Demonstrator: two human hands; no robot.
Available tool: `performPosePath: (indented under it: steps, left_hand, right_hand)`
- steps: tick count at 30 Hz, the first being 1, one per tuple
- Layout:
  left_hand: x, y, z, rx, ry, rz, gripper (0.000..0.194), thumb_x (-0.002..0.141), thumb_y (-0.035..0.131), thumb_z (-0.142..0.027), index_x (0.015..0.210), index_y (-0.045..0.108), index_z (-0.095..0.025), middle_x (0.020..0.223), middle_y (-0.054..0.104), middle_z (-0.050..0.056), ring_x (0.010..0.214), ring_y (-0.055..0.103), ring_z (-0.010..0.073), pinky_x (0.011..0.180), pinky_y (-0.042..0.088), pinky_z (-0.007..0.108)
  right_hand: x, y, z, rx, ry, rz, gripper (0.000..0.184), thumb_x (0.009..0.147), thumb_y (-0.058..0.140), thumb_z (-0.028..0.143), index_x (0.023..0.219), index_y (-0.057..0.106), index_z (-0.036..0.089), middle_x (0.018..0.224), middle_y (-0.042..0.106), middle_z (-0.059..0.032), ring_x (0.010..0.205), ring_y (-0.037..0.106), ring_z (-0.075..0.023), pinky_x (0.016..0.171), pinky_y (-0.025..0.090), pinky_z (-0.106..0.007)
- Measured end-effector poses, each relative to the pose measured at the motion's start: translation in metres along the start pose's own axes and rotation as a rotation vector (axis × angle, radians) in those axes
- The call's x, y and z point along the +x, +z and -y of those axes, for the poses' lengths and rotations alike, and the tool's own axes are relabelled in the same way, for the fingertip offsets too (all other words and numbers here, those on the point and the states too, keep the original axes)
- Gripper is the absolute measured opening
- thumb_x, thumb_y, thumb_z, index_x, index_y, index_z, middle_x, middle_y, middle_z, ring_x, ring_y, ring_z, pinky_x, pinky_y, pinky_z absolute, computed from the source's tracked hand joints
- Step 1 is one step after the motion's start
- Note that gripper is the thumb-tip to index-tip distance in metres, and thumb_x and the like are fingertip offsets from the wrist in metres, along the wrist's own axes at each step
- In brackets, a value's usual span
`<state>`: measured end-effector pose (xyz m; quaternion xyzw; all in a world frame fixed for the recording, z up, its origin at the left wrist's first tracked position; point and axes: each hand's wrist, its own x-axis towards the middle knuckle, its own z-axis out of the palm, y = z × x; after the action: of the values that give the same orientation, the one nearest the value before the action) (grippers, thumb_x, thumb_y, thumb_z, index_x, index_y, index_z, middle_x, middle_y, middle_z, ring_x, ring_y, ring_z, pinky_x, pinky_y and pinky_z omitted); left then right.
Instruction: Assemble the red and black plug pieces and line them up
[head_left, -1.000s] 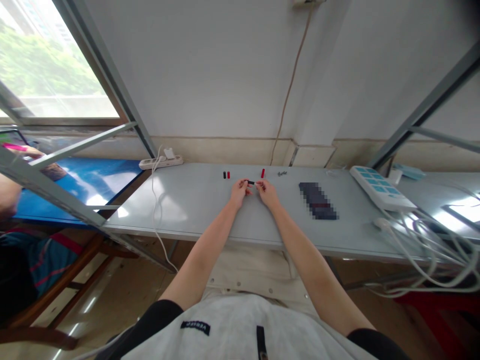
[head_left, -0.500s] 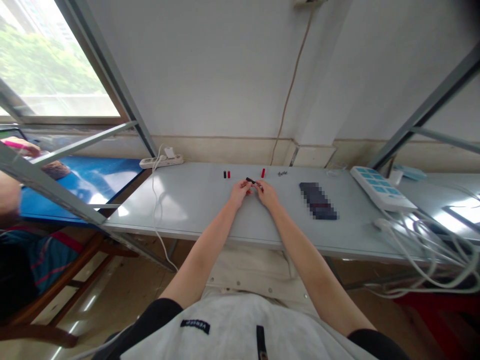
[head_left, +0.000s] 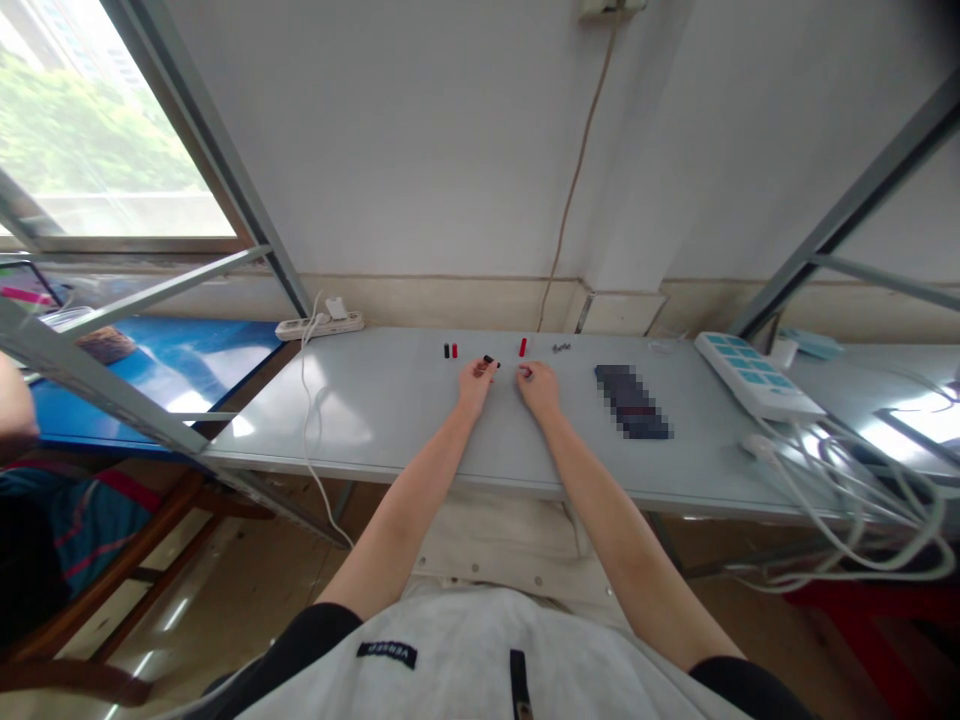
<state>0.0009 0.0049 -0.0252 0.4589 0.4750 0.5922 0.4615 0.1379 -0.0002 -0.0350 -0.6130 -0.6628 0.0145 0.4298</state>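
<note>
Between the fingers of my left hand (head_left: pixel 475 383) is a short black cylinder (head_left: pixel 490 360), held above the grey table (head_left: pixel 405 420). My right hand (head_left: pixel 540 385) is a little to the right, apart from it, with its fingers pinched. A tiny dark or silvery piece shows at those fingertips, too small to name. Behind my left hand a small black cylinder (head_left: pixel 446 351) and a red cylinder (head_left: pixel 454 351) stand side by side. Another red cylinder (head_left: pixel 523 347) is beyond my right hand, and a few small metal pieces (head_left: pixel 561 348) lie to its right.
A blurred-out dark flat object (head_left: pixel 634 402) lies right of my right hand. Farther right is a white and blue power strip (head_left: pixel 757 375) with tangled white cables (head_left: pixel 862 500). At the left back sits another power strip (head_left: pixel 322 325). A person's arm (head_left: pixel 15 400) shows at far left.
My hands have moved apart, and the black cylinder stays in my left hand. Before, both hands met at it. The view has shifted slightly.
</note>
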Motion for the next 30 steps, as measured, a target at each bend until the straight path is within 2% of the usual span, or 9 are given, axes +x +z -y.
performPosePath:
  steps: [5, 8, 17, 22, 26, 30]
  left_hand:
    - [0.001, 0.003, 0.008, 0.081, 0.081, 0.083, 0.019, 0.066, 0.061, -0.03, 0.077, 0.059, -0.014, 0.069, 0.058, 0.002, 0.054, 0.047, 0.007, 0.052, 0.04, 0.02]
    - [0.001, 0.005, 0.009, 0.123, 0.109, 0.082, 0.018, 0.065, 0.062, -0.03, 0.075, 0.06, -0.015, 0.068, 0.058, 0.002, 0.053, 0.046, 0.0076, 0.052, 0.039, 0.02]
    - [0.001, 0.012, 0.002, 0.263, 0.158, 0.113, 0.01, 0.06, 0.065, -0.024, 0.066, 0.062, -0.017, 0.063, 0.059, 0.002, 0.055, 0.047, 0.0111, 0.061, 0.038, 0.025]
    - [0.018, 0.026, 0.003, 0.366, 0.177, 0.136, 0.006, 0.058, 0.066, -0.019, 0.061, 0.062, -0.018, 0.063, 0.059, 0.003, 0.064, 0.052, 0.0153, 0.066, 0.038, 0.026]
    - [0.032, 0.043, 0.004, 0.339, 0.134, 0.125, 0.009, 0.056, 0.068, -0.018, 0.055, 0.06, -0.019, 0.062, 0.059, 0.003, 0.076, 0.054, 0.0192, 0.07, 0.039, 0.027]
    - [0.039, 0.056, 0.007, 0.495, 0.13, 0.088, 0.004, 0.061, 0.066, -0.022, 0.061, 0.063, -0.019, 0.069, 0.062, 0.005, 0.083, 0.055, 0.0213, 0.073, 0.038, 0.028]
  right_hand:
    - [0.004, 0.004, -0.007, 0.144, 0.113, -0.007, 0.024, 0.068, 0.046, 0.026, 0.081, 0.062, 0.015, 0.07, 0.06, -0.0058, 0.066, 0.051, -0.0173, 0.07, 0.041, -0.033]
    - [0.006, 0.007, -0.01, 0.194, 0.159, -0.013, 0.023, 0.067, 0.046, 0.027, 0.08, 0.061, 0.015, 0.069, 0.06, -0.0063, 0.063, 0.051, -0.0172, 0.067, 0.042, -0.033]
    - [0.012, 0.011, -0.02, 0.168, 0.205, -0.082, 0.019, 0.066, 0.047, 0.026, 0.075, 0.06, 0.015, 0.069, 0.061, -0.0076, 0.061, 0.052, -0.0165, 0.067, 0.043, -0.033]
    - [0.019, 0.008, -0.023, 0.088, 0.249, -0.006, 0.018, 0.067, 0.047, 0.021, 0.077, 0.06, 0.014, 0.073, 0.063, -0.0106, 0.069, 0.057, -0.0193, 0.07, 0.043, -0.035]
    - [0.028, 0.008, -0.023, 0.036, 0.266, 0.03, 0.016, 0.067, 0.05, 0.019, 0.076, 0.062, 0.014, 0.074, 0.063, -0.0119, 0.072, 0.058, -0.021, 0.07, 0.043, -0.034]
    - [0.034, 0.01, -0.024, -0.028, 0.279, 0.015, 0.016, 0.068, 0.051, 0.019, 0.077, 0.063, 0.015, 0.076, 0.064, -0.0124, 0.072, 0.058, -0.0222, 0.067, 0.042, -0.034]
